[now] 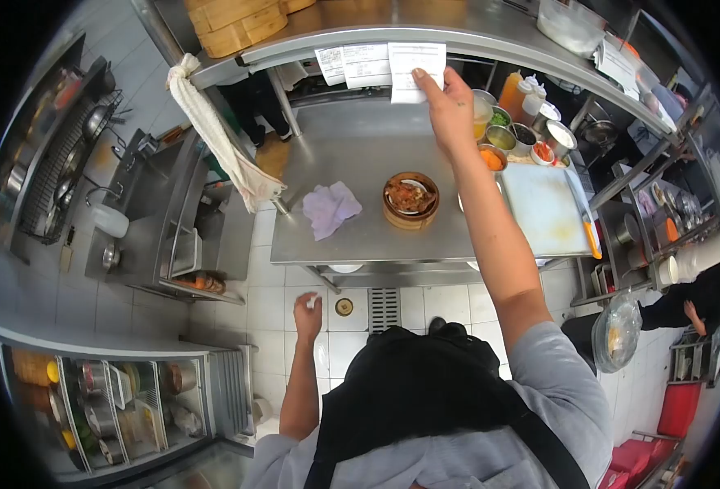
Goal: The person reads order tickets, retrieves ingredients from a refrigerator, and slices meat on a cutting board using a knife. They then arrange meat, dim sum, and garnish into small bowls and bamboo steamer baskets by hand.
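Note:
My right hand (448,102) is raised to the shelf edge, its thumb and fingers closed on a white paper slip (418,72). Two more printed slips (366,65) hang beside it on the left. My left hand (308,316) is low, over the floor in front of the table, fingers curled round something small and white that I cannot make out. On the steel table (360,244) a round bamboo steamer (410,218) holds brown food and a small white dish. A crumpled lilac cloth (330,209) lies left of the steamer.
A white cutting board (546,208) lies at the table's right, below sauce bottles (525,98) and small containers. A towel (217,134) hangs at the left post. A glass-fronted fridge (115,407) stands lower left. A person in dark clothing (662,314) is at the right.

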A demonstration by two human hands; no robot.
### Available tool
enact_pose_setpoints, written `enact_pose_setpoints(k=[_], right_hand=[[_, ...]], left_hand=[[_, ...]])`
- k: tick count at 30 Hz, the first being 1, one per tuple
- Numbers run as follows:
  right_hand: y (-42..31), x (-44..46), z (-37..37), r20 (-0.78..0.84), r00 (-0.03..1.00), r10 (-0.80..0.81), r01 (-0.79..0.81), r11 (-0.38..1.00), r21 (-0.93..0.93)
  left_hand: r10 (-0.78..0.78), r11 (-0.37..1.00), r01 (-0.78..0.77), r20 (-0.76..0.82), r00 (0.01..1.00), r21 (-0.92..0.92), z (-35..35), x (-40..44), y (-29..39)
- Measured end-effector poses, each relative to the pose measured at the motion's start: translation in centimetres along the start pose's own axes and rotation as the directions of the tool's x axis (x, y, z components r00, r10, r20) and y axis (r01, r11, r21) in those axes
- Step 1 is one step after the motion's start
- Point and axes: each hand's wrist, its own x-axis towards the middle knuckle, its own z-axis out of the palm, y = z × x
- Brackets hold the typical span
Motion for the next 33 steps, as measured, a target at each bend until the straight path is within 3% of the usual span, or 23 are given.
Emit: enact_pose_setpoints(k=[3,5,7,8,9,11,13,14,15,16,17,18,19,20,21,22,23,25,28,29,31,33], right_hand=[[-0.3,1.1,0.5,-0.052,0.998,-0.034,0.034,0.999,0.003],[-0.7,1.6,0.4,-0.087,0.996,0.008,-0.011,0.999,-0.032],[-0.7,1.8,0.0,-0.069,0.998,-0.010,0.005,0.998,-0.062],[-0.7,1.9,-0.4,-0.061,0.998,0.008,-0.015,0.993,-0.116],[-0.8,1.9,-0.7,-0.051,0.998,0.027,-0.035,0.985,-0.169],[-0.2,1.0,-1.6,-0.093,0.995,0.034,-0.046,0.991,-0.126],[2.0,-0.3,-3.5,-0.281,0.958,0.058,-0.060,0.998,0.002],[3.1,-1.8,-4.4,-0.311,0.945,0.107,-0.131,0.990,-0.058],[4.3,-3.9,-5.7,-0.342,0.928,0.151,-0.201,0.972,-0.118],[6.7,-6.5,-7.5,-0.260,0.949,0.177,-0.231,0.953,-0.194],[8.6,-9.5,-8.8,-0.174,0.962,0.212,-0.253,0.929,-0.269],[9.1,-13.3,-7.6,-0.180,0.943,0.279,-0.312,0.930,-0.192],[10.1,-17.0,-8.0,-0.018,0.949,0.315,-0.310,0.921,-0.236],[11.3,-21.1,-8.3,0.040,0.879,0.476,-0.449,0.852,-0.270],[13.0,-25.1,-9.2,0.238,0.784,0.574,-0.514,0.814,-0.271],[14.7,-29.1,-9.5,0.331,0.666,0.669,-0.590,0.743,-0.314],[13.5,-31.6,-8.8,0.467,0.523,0.713,-0.671,0.683,-0.290],[10.5,-33.8,-6.6,0.542,0.254,0.801,-0.532,0.584,-0.613],[9.6,-34.9,-5.7,0.752,0.100,0.651,-0.353,0.730,-0.585],[10.1,-34.9,-5.7,0.755,0.097,0.648,-0.360,0.731,-0.580],[11.0,-34.2,-6.3,0.796,0.205,0.569,-0.257,0.816,-0.517],[10.6,-32.0,-7.2,0.761,0.342,0.551,-0.361,0.825,-0.435]], left_hand=[[-0.004,0.991,-0.016,0.148,0.989,0.133,-0.4,-3.9,-7.7],[-0.098,0.976,0.028,0.321,0.942,0.216,-1.2,-7.2,-11.5],[-0.099,0.931,-0.104,0.519,0.849,0.349,-1.6,-10.9,-18.9],[-0.342,0.917,0.154,0.527,0.778,0.367,-2.8,-12.6,-18.6],[-0.556,0.830,0.400,0.526,0.644,0.388,-4.2,-14.3,-18.1],[-0.499,0.866,0.341,0.664,0.557,0.365,-7.2,-17.2,-19.9],[-0.605,0.721,0.693,0.491,0.627,0.002,-10.7,-21.9,-16.5],[-0.662,0.621,0.777,0.462,0.590,-0.102,-8.8,-27.2,-28.0],[-0.352,0.935,0.316,0.513,0.783,0.159,-10.9,-29.3,-26.5],[-0.007,0.902,-0.272,0.642,0.767,0.335,-13.5,-31.6,-24.0],[-0.111,0.913,-0.167,0.621,0.776,0.373,-15.4,-34.9,-22.8],[-0.332,0.916,0.126,0.543,0.771,0.382,-16.6,-37.5,-21.6],[-0.558,0.829,0.455,0.441,0.703,0.325,-17.6,-39.8,-20.7],[-0.746,0.655,0.728,0.330,0.579,0.203,-18.2,-41.5,-19.5],[-0.858,0.486,0.871,0.230,0.459,0.075,-18.5,-42.6,-18.6],[-0.928,0.342,0.939,0.145,0.343,-0.037,-18.5,-43.4,-17.6],[-0.957,0.272,0.956,0.077,0.281,-0.109,-18.7,-44.3,-16.7],[-0.981,0.195,0.954,-0.051,0.188,-0.227,-18.8,-44.6,-14.6],[-0.969,0.183,0.916,-0.222,0.107,-0.357,-19.3,-44.4,-11.9],[-0.959,0.194,0.903,-0.268,0.093,-0.383,-19.6,-44.2,-11.2],[-0.934,0.223,0.877,-0.351,0.067,-0.425,-20.0,-44.1,-9.9],[-0.909,0.251,0.859,-0.415,0.050,-0.447,-20.5,-44.3,-8.8]])
